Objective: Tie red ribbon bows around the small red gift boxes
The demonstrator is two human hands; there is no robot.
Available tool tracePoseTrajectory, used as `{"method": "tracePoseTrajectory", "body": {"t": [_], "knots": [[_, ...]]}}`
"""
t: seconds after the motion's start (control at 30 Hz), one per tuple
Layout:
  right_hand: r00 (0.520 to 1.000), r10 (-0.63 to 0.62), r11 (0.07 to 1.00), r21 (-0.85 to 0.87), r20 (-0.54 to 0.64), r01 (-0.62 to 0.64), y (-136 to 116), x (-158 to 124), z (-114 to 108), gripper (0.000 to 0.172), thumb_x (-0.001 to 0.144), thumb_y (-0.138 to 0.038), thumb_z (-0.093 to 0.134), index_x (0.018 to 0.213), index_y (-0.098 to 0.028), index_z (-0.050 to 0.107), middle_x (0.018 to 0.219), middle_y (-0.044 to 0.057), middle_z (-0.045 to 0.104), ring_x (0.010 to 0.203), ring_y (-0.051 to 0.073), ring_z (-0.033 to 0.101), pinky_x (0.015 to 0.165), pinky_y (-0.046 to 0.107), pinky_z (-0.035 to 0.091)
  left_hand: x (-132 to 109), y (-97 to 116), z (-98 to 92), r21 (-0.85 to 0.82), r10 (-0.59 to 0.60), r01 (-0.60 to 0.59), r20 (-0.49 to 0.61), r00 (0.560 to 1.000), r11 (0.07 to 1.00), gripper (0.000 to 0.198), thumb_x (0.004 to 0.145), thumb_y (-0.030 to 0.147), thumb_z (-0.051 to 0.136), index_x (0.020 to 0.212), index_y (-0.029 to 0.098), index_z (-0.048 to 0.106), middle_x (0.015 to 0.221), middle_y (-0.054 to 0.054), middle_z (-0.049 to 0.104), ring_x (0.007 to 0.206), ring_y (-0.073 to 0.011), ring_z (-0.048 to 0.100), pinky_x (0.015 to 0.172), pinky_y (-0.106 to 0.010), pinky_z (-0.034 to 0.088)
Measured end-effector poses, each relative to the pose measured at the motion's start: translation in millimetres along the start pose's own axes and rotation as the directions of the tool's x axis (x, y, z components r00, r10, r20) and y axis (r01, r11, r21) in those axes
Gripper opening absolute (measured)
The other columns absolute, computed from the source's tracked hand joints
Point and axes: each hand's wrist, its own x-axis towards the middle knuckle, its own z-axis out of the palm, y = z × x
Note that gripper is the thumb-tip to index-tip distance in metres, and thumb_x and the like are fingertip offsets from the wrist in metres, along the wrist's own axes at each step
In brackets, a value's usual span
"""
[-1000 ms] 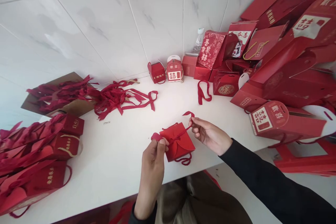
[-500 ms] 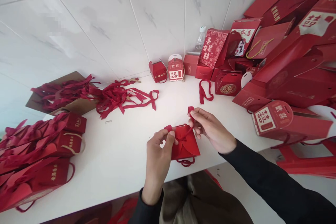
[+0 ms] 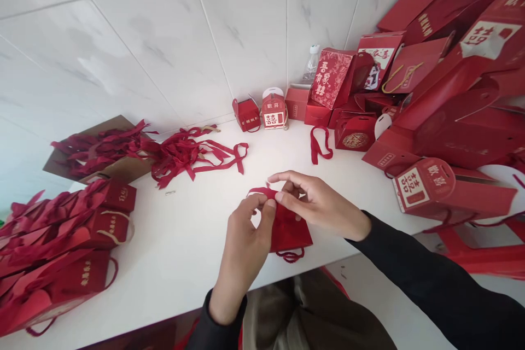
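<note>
A small red gift box (image 3: pixel 290 232) lies near the front edge of the white table, its twisted red cord handle (image 3: pixel 291 256) sticking out toward me. Over its far left corner, a red ribbon (image 3: pixel 264 192) is pinched between thumb and fingers of my left hand (image 3: pixel 249 232). My right hand (image 3: pixel 314 202) reaches in from the right, its thumb and fingertips meeting the ribbon beside the left fingertips, with the index finger stretched out above. The right fingers partly cover the box top, and the knot is hard to make out.
Finished-looking red boxes with bows (image 3: pixel 69 246) stand in rows at the left. Behind them, a cardboard box (image 3: pixel 118 123) overflows with ribbons, and a loose ribbon pile (image 3: pixel 176 156) lies beside it. One ribbon (image 3: pixel 321 145) lies ahead. Red gift boxes (image 3: pixel 455 186) are heaped at the right.
My right hand has moved left from the box's far right side to my left fingertips, bringing its ribbon end across. The left hand stays at the box's left corner.
</note>
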Motion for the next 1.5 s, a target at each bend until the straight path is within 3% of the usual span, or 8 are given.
{"method": "tracePoseTrajectory", "body": {"t": [0.2,0.43,0.7,0.87,1.03,1.13,1.3,1.5], "knots": [[1.0,-0.03,0.999,-0.041,-0.009,0.03,-2,-2,1,0.016,0.098,-0.03,0.055,0.09,-0.021,0.067,0.088,0.0,0.07,0.078,0.014,0.062,0.066,0.026,0.049,-7,-4,-0.3,0.114,0.07,-0.069,-0.003,0.998,0.991,0.015,0.093,0.035,0.057,0.094,0.023,0.066,0.088,-0.001,0.066,0.086,-0.0186,0.057,0.08,-0.033,0.045],[1.0,0.009,1.0,-0.01,0.005,-0.009,1,-10,-6,0.022,0.09,-0.028,0.064,0.111,-0.022,0.066,0.094,0.001,0.068,0.085,0.016,0.066,0.076,0.028,0.056,-10,-18,9.2,0.006,0.115,-0.115,-0.09,0.989,0.993,0.01,0.092,0.031,0.061,0.092,0.022,0.066,0.122,-0.007,0.064,0.118,-0.0236,0.058,0.099,-0.039,0.045],[0.98,-0.057,0.968,-0.249,-0.189,0.008,9,-17,-10,0.019,0.098,-0.033,0.052,0.1,-0.024,0.069,0.102,0.005,0.073,0.081,0.018,0.071,0.066,0.03,0.057,-8,-30,14.4,-0.369,-0.05,0.011,-0.097,0.994,0.929,0.019,0.091,0.038,0.067,0.094,0.02,0.064,0.093,-0.004,0.071,0.091,-0.0192,0.066,0.085,-0.032,0.051],[0.999,0.031,0.988,-0.148,-0.033,-0.035,15,-29,-14,0.036,0.093,-0.041,0.065,0.125,-0.026,0.062,0.127,0.007,0.067,0.099,0.02,0.071,0.08,0.032,0.061,-11,-31,13.0,-0.359,-0.04,-0.004,-0.116,0.992,0.933,0.018,0.089,0.035,0.07,0.1,0.021,0.068,0.099,-0.003,0.072,0.096,-0.0169,0.066,0.089,-0.029,0.051],[0.991,-0.037,0.965,-0.261,-0.128,0.002,19,-34,-13,0.016,0.098,-0.03,0.055,0.095,-0.025,0.07,0.101,0.005,0.073,0.087,0.018,0.071,0.069,0.027,0.06,-11,-30,16.2,-0.405,-0.057,0.017,-0.086,0.995,0.914,0.019,0.092,0.036,0.066,0.102,0.021,0.063,0.095,-0.005,0.075,0.093,-0.0176,0.069,0.086,-0.03,0.053],[0.987,-0.081,0.951,-0.306,-0.136,0.036,14,-31,-8,0.013,0.097,-0.029,0.057,0.102,-0.026,0.069,0.102,0.004,0.075,0.089,0.019,0.072,0.068,0.028,0.059,-10,-28,19.3,-0.444,-0.125,0.087,-0.057,0.991,0.892,0.025,0.092,0.04,0.066,0.104,0.021,0.057,0.093,-0.005,0.074,0.086,-0.0184,0.07,0.075,-0.029,0.054],[0.975,-0.222,0.933,-0.297,-0.026,0.204,4,-19,0,0.026,0.1,-0.024,0.052,0.123,-0.028,0.064,0.122,0.004,0.072,0.108,0.02,0.069,0.087,0.033,0.058,-8,-18,20.0,-0.333,-0.082,0.069,-0.025,0.996,0.94,0.021,0.092,0.039,0.064,0.098,0.02,0.058,0.084,-0.002,0.072,0.077,-0.0159,0.068,0.065,-0.024,0.051],[0.971,-0.241,0.908,-0.351,0.01,0.229,1,-11,0,0.015,0.1,-0.02,0.051,0.098,-0.024,0.066,0.094,0.002,0.072,0.083,0.017,0.069,0.077,0.031,0.054,-8,-18,14.7,-0.163,-0.028,0.032,0.024,0.999,0.986,0.015,0.09,0.035,0.066,0.086,0.02,0.065,0.091,-0.003,0.072,0.076,-0.0144,0.065,0.068,-0.025,0.051]]}}
